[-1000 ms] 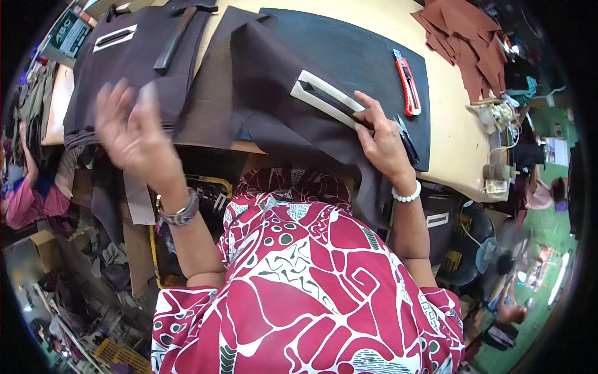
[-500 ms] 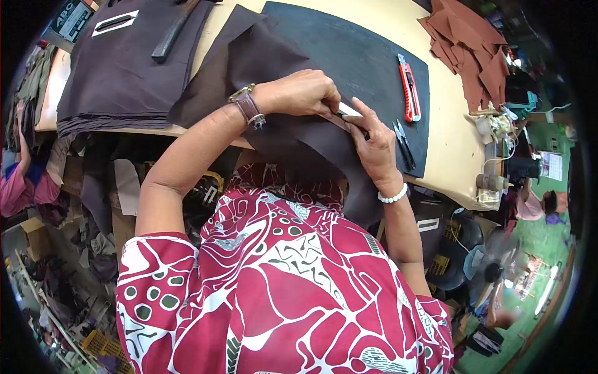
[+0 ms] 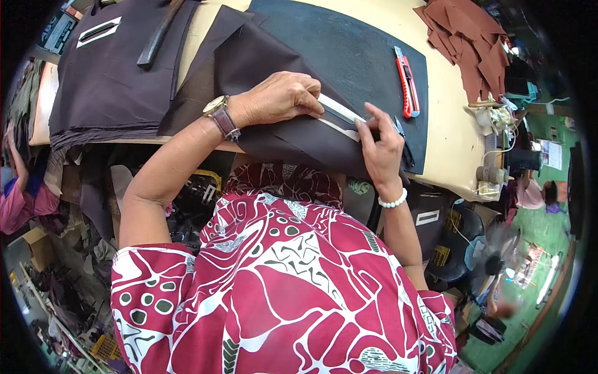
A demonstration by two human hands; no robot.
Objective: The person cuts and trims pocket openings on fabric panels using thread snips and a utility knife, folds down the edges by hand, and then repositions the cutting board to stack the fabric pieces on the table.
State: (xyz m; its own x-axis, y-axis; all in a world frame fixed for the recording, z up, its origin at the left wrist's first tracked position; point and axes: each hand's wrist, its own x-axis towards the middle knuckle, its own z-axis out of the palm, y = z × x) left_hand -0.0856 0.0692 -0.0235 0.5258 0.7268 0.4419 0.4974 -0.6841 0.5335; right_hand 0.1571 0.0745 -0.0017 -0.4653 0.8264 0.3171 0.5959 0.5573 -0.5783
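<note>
Cream tabletop (image 3: 453,146), bare beside a black mat's (image 3: 352,53) right edge, is overhung by thin dark-brown sheeting (image 3: 293,142). Yellow plastic crate's (image 3: 106,348) contents are indistinct. White frame (image 3: 339,109) on the sheeting is pinched by left hand (image 3: 281,100); right hand's (image 3: 382,146) grip cannot be told.

On the box (image 3: 59,30) at the upper left corner, one can read the capital letters "ABC", in white on a dark green label (it stands slanted, near the edge of the view). The smaller print under these letters, and the print on the paper sheet (image 3: 552,154) at the far right, are too small for reading.
</note>
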